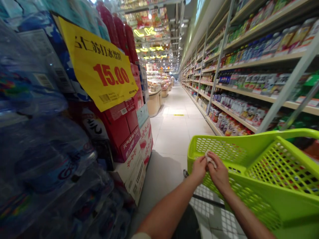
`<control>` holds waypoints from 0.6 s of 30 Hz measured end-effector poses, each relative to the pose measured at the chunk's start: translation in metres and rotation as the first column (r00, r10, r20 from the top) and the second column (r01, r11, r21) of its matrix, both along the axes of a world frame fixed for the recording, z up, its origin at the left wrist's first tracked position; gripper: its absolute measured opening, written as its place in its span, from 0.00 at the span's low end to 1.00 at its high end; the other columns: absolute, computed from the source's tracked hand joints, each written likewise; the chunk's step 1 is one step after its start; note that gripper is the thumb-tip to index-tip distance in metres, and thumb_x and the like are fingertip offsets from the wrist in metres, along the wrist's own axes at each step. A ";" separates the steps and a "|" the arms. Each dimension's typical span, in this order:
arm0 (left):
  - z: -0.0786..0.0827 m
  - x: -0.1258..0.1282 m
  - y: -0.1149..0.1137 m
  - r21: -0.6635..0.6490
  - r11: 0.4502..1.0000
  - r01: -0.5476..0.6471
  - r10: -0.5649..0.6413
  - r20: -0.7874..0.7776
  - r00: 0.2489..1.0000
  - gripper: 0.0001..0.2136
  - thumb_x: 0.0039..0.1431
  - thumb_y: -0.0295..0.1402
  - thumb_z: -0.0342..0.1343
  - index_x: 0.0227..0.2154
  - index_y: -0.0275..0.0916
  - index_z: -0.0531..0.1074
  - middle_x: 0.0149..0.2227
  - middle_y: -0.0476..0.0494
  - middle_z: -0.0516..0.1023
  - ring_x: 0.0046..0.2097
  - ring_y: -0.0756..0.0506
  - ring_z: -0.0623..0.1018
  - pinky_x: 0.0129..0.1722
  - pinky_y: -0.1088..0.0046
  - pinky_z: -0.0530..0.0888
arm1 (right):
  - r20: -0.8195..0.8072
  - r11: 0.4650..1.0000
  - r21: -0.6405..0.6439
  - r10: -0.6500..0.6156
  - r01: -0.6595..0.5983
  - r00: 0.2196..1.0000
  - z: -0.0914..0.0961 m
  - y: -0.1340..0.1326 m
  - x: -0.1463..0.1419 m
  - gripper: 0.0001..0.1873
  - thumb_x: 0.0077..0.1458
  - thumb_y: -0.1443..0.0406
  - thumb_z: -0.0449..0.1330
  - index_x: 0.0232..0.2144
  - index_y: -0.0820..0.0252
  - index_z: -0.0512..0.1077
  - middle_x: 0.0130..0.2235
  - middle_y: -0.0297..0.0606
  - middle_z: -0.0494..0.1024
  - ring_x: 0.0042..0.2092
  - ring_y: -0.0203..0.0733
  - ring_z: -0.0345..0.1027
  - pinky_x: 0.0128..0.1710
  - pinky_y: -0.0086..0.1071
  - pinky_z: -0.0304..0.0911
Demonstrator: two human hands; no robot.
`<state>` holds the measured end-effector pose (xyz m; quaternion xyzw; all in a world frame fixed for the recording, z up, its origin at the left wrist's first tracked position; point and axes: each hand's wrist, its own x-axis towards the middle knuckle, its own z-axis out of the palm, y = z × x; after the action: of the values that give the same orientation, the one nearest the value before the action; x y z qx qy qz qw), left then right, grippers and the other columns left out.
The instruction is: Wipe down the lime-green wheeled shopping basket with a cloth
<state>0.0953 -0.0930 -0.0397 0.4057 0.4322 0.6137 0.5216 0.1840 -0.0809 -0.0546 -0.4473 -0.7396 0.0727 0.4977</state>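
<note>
- Hands meet at about 4 o'clock from the middle of the view. The left hand (199, 169) and right hand (219, 174) sit knuckle to knuckle against the near corner of a lime-green perforated plastic cart basket (261, 134).
- Between them is a small white crumpled wad (210, 158), paper or thin cloth; which one is too small to tell. It lies just on the basket's near rim.
- Both hands are closed narrow on it. The left fingers curl in from 9 o'clock, and the right thumb and fingers press it from 3 o'clock.
- Handling, as a judgement: the wad looks very light, soft and limp. It would not slip and would not break, though it may tear if it is paper. A fingertip pinch at either end should be enough to hold it.
- Its long axis seems to run from 10 o'clock to 4 o'clock, with the upper end poking out above the left fingers. It has no clear front or back.
- At 9 o'clock stand blurred shrink-wrapped clear bottle packs (50, 159) and stacked red cardboard cartons (122, 129), under a yellow paper price sign (99, 76).
- From 1 to 3 o'clock run long stocked pale metal shelves (249, 89).
- At 12 o'clock a pale tiled aisle floor (174, 132) leads away.
</note>
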 end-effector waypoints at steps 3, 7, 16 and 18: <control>0.008 0.016 -0.002 -0.033 0.999 0.040 -0.036 0.104 0.994 0.19 0.50 0.45 0.47 0.34 0.33 0.71 0.31 0.41 0.75 0.33 0.48 0.75 0.37 0.70 0.71 | 0.066 0.999 0.054 0.002 -0.006 0.998 0.002 -0.009 0.003 0.22 0.53 0.62 0.47 0.50 0.62 0.62 0.54 0.48 0.63 0.56 0.47 0.54 0.53 0.47 0.54; 0.017 0.019 0.000 -0.050 0.996 0.071 -0.079 -0.187 0.979 0.22 0.57 0.43 0.37 0.38 0.33 0.70 0.33 0.39 0.76 0.34 0.48 0.75 0.37 0.69 0.72 | 0.264 0.985 0.165 0.002 -0.047 0.965 -0.001 -0.002 0.027 0.22 0.53 0.66 0.47 0.51 0.59 0.61 0.56 0.46 0.59 0.59 0.48 0.49 0.54 0.50 0.52; -0.004 -0.027 0.005 0.015 0.998 0.058 -0.033 -0.678 0.735 0.21 0.45 0.21 0.46 0.45 0.35 0.66 0.56 0.36 0.62 0.61 0.40 0.52 0.59 0.51 0.37 | 0.657 0.996 0.051 -0.093 0.080 0.748 -0.007 0.009 0.013 0.18 0.53 0.74 0.47 0.44 0.61 0.68 0.49 0.45 0.70 0.54 0.44 0.59 0.51 0.42 0.57; -0.014 -0.031 0.006 0.059 0.994 0.092 0.003 -0.852 0.523 0.25 0.44 0.18 0.44 0.50 0.32 0.62 0.59 0.34 0.57 0.62 0.40 0.50 0.58 0.50 0.40 | 0.698 0.995 0.026 -0.088 0.097 0.710 -0.003 0.006 0.015 0.18 0.54 0.73 0.47 0.46 0.59 0.68 0.51 0.42 0.69 0.54 0.42 0.58 0.52 0.39 0.56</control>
<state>0.0640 -0.0872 -0.0538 0.6892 0.5908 0.3442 0.2397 0.1989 -0.0746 -0.0577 -0.4811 -0.8489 -0.1217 0.1820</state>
